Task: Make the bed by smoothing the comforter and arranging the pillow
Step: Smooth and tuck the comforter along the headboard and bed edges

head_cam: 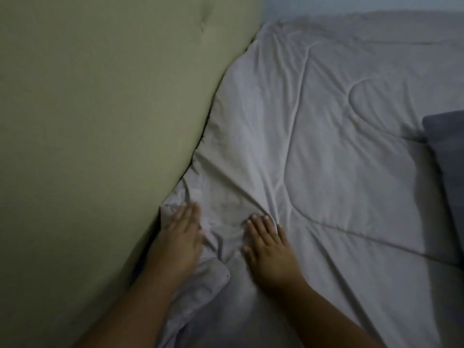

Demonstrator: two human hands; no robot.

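Both hands lie flat, fingers together, left hand (179,237) and right hand (267,244), on the bunched pale grey quilted comforter (313,151) beside the olive padded headboard (100,121), so I'd sweep outward from that headboard with steady even pressure.

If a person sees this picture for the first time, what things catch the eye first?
Two bare hands lie flat near the bottom: the left hand by the bunched edge, the right hand beside it on the pale grey comforter. A large olive-green padded headboard fills the left side. A dark grey pillow shows at the right edge.
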